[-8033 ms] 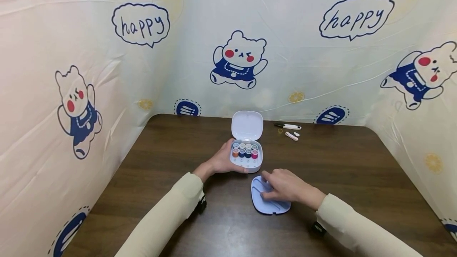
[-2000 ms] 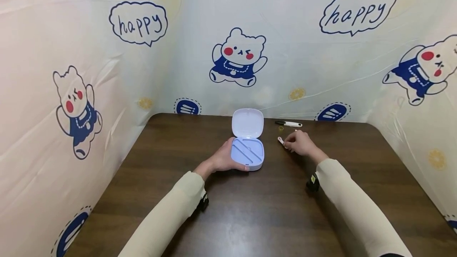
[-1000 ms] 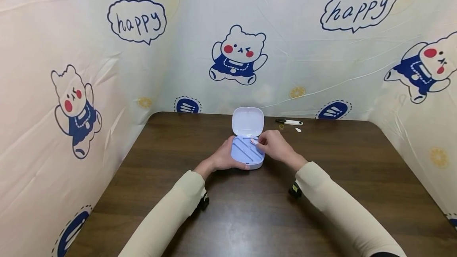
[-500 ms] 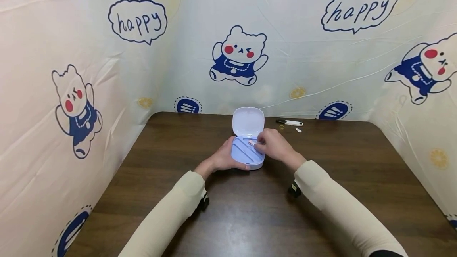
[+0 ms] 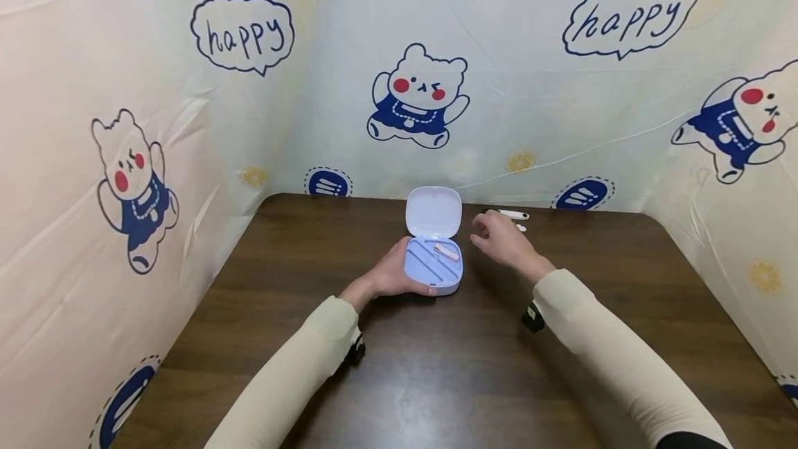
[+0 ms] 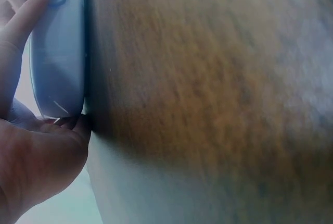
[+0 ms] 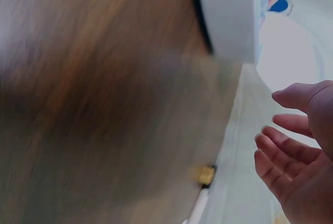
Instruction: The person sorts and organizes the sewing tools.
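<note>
A pale lavender sewing box (image 5: 446, 291) stands on the table with its lid (image 5: 433, 212) raised at the back. Inside it sits a light blue tray (image 5: 424, 267) with slanted ridges. On the tray's upper right lies a small pink-and-white stick-like piece (image 5: 446, 253). My left hand (image 5: 391, 274) grips the box from the left, thumb along its front wall, as the left wrist view confirms on the box (image 6: 58, 57). To the right of the box, my right hand (image 5: 503, 240) hovers over the table. Its fingers are loosely bent and hold nothing in the right wrist view.
Behind my right hand lie a black-and-white slim tool (image 5: 514, 215) and a small white piece (image 5: 521, 228). A gold-coloured ring-like piece (image 7: 206, 174) shows near that tool in the right wrist view. Printed cloth (image 5: 349, 89) hangs round the table (image 5: 299, 248).
The blue tray went into the box over the thread spools. My right hand brought the pink-and-white piece from the table, let go of it in the tray and moved off right.
</note>
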{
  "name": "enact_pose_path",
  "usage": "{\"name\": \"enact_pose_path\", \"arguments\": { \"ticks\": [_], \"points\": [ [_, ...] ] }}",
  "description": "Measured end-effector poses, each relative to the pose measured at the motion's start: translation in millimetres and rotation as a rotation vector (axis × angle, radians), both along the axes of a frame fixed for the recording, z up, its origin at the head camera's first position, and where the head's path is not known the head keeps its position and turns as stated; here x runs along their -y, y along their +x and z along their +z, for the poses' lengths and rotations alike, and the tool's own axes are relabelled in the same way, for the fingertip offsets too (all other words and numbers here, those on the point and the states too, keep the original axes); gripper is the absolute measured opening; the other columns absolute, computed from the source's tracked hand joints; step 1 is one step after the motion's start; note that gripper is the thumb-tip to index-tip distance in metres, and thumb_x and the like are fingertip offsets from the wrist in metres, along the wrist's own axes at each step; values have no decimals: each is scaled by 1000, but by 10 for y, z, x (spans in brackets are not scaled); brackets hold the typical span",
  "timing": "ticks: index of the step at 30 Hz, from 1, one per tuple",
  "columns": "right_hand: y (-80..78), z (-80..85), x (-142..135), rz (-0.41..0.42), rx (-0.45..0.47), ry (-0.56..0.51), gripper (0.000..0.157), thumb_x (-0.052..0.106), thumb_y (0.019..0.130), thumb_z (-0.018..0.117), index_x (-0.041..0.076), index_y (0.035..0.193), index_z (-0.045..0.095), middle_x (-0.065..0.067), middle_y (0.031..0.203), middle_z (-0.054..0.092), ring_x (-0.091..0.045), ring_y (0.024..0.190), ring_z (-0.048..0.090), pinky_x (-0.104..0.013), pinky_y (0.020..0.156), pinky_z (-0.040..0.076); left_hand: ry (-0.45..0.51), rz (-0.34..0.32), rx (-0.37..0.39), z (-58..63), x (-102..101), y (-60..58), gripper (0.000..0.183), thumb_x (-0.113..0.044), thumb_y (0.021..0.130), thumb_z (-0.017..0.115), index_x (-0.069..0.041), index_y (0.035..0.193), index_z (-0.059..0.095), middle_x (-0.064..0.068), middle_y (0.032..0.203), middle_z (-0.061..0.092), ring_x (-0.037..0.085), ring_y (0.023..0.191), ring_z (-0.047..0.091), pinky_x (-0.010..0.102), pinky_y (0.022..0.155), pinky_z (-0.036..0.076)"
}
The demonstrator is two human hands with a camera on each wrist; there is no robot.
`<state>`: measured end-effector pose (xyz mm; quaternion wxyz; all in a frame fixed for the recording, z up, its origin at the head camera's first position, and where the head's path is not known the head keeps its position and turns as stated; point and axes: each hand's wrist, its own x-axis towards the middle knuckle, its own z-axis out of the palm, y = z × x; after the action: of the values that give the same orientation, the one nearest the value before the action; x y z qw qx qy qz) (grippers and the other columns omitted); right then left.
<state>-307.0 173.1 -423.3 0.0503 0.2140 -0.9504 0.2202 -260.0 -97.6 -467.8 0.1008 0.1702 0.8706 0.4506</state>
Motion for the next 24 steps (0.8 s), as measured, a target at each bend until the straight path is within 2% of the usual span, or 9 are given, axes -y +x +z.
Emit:
{"name": "enact_pose_path", "arguments": {
  "ticks": [7,11,14,19,24],
  "points": [
    [-164,-144,-182,-137,84,2,42,15,97,68,-6,132,60,-25,127,56,-39,114,59,-54,96,50,-14,-13,-16,-57,3,-39,112,-36,63,99,-6,148,33,9,136,49,22,117,49,41,104,40],
    [-253,-182,-238,-173,110,11,43,15,98,66,-7,134,57,-29,136,51,-42,121,53,-57,103,45,-18,-18,-6,-149,20,-122,116,-42,60,99,-9,148,33,6,136,48,21,117,49,40,104,40],
    [-307,-213,-273,-181,126,23,44,14,99,65,-8,135,56,-31,140,48,-45,127,50,-58,106,41,-26,-13,8,-174,23,-149,117,-44,59,99,-10,149,32,6,136,48,21,118,49,39,105,40],
    [-378,-274,-309,-171,133,27,45,13,99,64,-11,136,55,-33,139,47,-46,127,50,-59,107,40,-39,-7,-7,-81,4,-63,114,-39,64,98,-7,150,31,9,138,47,23,119,48,41,105,40],
    [-444,-354,-312,-145,115,39,40,12,98,65,-12,130,59,-32,133,52,-46,122,53,-58,106,41,-44,-4,-8,-14,-1,-8,113,-37,65,98,-6,151,31,10,138,47,23,119,48,42,105,40]
  ]
}}
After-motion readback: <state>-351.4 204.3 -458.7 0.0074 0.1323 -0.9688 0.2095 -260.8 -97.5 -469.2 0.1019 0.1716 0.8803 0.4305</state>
